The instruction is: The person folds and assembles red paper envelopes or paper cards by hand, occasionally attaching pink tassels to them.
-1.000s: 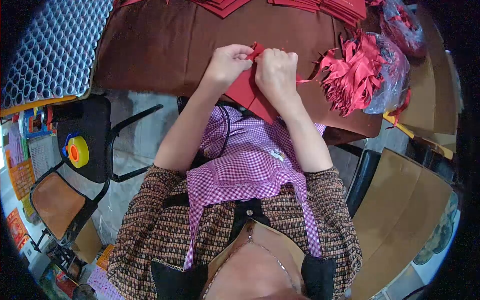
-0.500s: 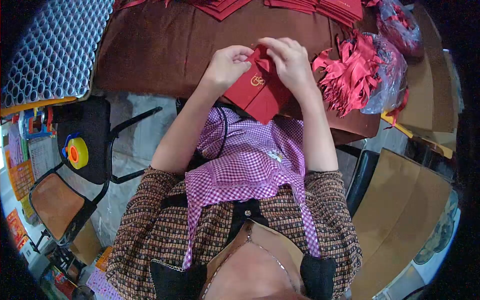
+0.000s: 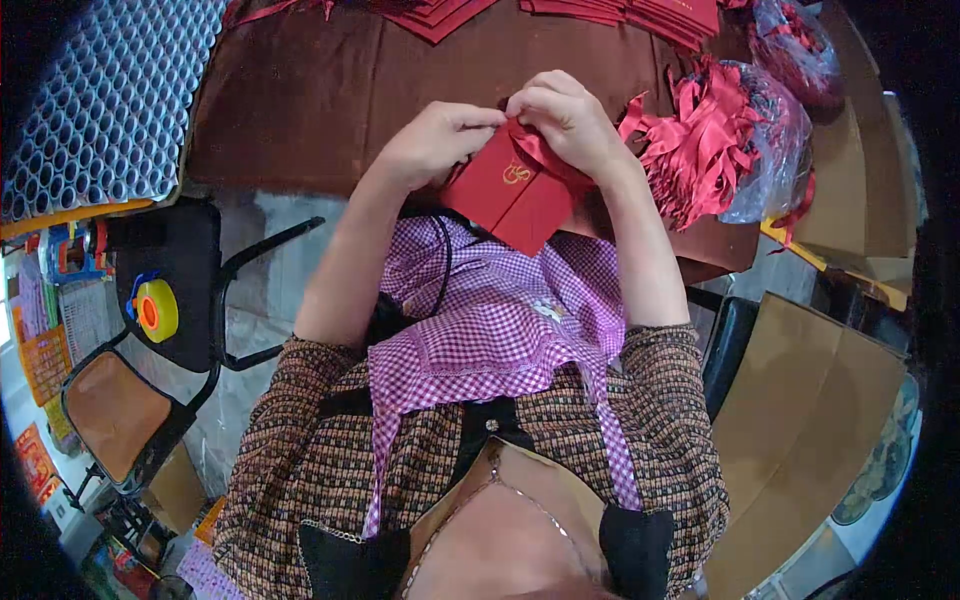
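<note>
A red paper packet [image 3: 512, 205] with a gold emblem hangs tilted above my lap, its lower corner toward my checked apron. My left hand [image 3: 437, 142] is closed in a pinch at the packet's top left corner. Right beside it, my right hand [image 3: 568, 120] has its fingers curled round a red ribbon [image 3: 538, 150] at the packet's top edge. The fingertips of both hands nearly meet there. Exactly how the ribbon passes through the packet is hidden by the fingers.
A bundle of red ribbons [image 3: 700, 145] in clear plastic lies right on the brown-covered table [image 3: 290, 100]. Red packets [image 3: 670, 18] are stacked at the back. A tray of round tubes [image 3: 100, 100] stands left, near a chair holding a tape roll [image 3: 157, 310]. Cardboard [image 3: 800, 400] is at right.
The packet has turned slightly and dropped a little. My left hand has shifted left and down, and my right hand's fingers have curled in tighter at the ribbon.
</note>
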`<state>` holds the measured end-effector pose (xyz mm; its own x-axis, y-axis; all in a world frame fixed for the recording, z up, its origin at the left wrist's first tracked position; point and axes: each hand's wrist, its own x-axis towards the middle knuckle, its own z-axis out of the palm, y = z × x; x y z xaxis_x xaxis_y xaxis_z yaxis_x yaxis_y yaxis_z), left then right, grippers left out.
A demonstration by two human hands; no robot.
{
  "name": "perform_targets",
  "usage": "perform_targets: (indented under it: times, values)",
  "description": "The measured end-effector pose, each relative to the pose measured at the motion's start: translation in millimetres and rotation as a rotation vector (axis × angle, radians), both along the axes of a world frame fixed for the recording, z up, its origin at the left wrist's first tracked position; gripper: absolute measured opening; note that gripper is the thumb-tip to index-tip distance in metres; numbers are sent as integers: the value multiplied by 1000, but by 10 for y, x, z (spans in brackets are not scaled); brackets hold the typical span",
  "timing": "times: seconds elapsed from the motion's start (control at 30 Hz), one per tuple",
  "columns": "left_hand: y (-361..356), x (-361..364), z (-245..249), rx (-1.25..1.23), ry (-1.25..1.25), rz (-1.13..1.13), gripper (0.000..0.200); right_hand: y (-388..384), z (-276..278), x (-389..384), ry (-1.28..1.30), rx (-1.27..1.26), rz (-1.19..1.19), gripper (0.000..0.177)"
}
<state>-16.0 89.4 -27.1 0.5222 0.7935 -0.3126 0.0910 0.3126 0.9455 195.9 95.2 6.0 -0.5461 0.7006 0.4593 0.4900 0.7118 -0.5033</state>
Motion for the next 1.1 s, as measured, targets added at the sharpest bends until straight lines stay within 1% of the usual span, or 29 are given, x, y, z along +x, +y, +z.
perform_targets:
  times: [0.07, 0.13, 0.27, 0.33, 0.37, 0.43, 0.47, 0.53, 0.6, 0.67, 0.7, 0.73, 0.8, 0.87, 0.93, 0.97, 1.0, 1.07, 1.1]
  values:
    - [-14, 34, 13, -18, 24, -26, 26, 4, -12, 4, 10, -17, 9, 15]
    - [-60, 87, 50, 191, 89, 27, 22, 0, -10, -5, 52, -64, 18, 13]
    - [-45, 101, -58, 189, 49, 79, 16, -20, 25, 6, 42, -158, 50, 13]
    - [-80, 129, -54, 311, 171, 176, 13, -4, 22, 23, -46, -174, 79, 11]
    - [-67, 113, -50, 312, 171, 177, 13, 7, 21, 37, -46, -173, 79, 11]
    - [-2, 14, -52, 51, 55, 351, 12, 18, 20, 79, -80, -173, 127, 12]
    - [45, -81, -56, -35, -194, 413, 11, 9, 25, 100, -80, -174, 126, 12]
    - [95, -205, -76, 24, -123, 498, 11, -7, 48, 131, -88, -227, 62, 11]
    - [96, -202, -53, 39, -152, 511, 12, -9, 50, 123, -72, -242, 48, 13]
    - [102, -174, -13, 196, -25, 624, 13, 6, 45, 96, -91, -196, 32, 12]
    - [98, -156, -2, 307, 39, 688, 16, 16, 18, 94, -86, -218, 33, 14]
    - [91, -165, -2, 307, 37, 687, 16, 19, 0, 90, -88, -217, 32, 14]
    - [58, -216, 12, 652, 409, 642, 17, 20, -36, 74, -90, -202, 7, 18]
    - [-107, -191, 120, 769, 442, 475, 17, 17, -63, 66, -92, -204, -16, 21]
    - [-217, -180, 102, 801, 495, 246, 17, 25, -91, 87, -94, -206, -42, 24]
    - [-257, -152, 24, 855, 481, 233, 19, 37, -85, 110, -24, -196, -111, 25]
    - [-282, -144, -40, 856, 479, 233, 19, 41, -71, 147, 45, -185, -181, 26]
    - [-340, -125, -98, 865, 535, 231, 20, 68, -4, 304, -31, -132, -433, 18]
    - [-331, -123, -85, 832, 523, 219, 21, 71, 25, 386, -158, -183, -601, 24]
